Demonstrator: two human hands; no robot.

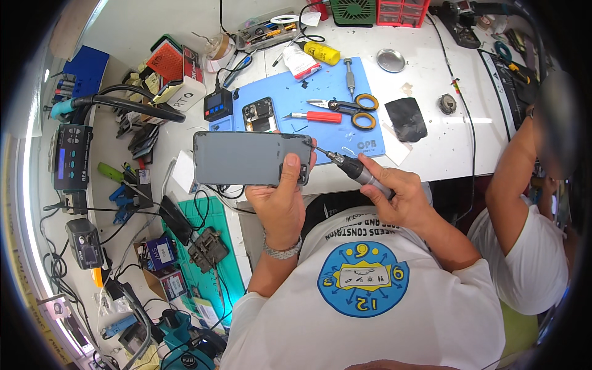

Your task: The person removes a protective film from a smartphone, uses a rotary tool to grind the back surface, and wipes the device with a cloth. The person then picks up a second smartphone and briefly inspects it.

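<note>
My left hand (280,200) holds one grey phone (246,158) flat above the front edge of the surface (431,92), back side up, with my thumb pressed on its right end near the camera block. My right hand (398,197) is closed around one small electric screwdriver (351,166); its thin tip touches the upper right corner of the phone. I wear one metal watch (282,250) on the left wrist.

Behind the phone lies one blue mat (320,92). On the mat I count one pair of scissors (348,106) with yellow handles, one red-handled tool (317,116), one grey driver (349,73) and one opened phone (260,115) showing its inner parts. Just beside the mat stands one small black meter (218,105) with a blue display. To the right of the mat there are one black cloth (406,118) and one round metal dish (391,60). One yellow bottle (322,53) lies near the top edge of the mat. At my right sits one other person (524,246) in a white shirt.
</note>
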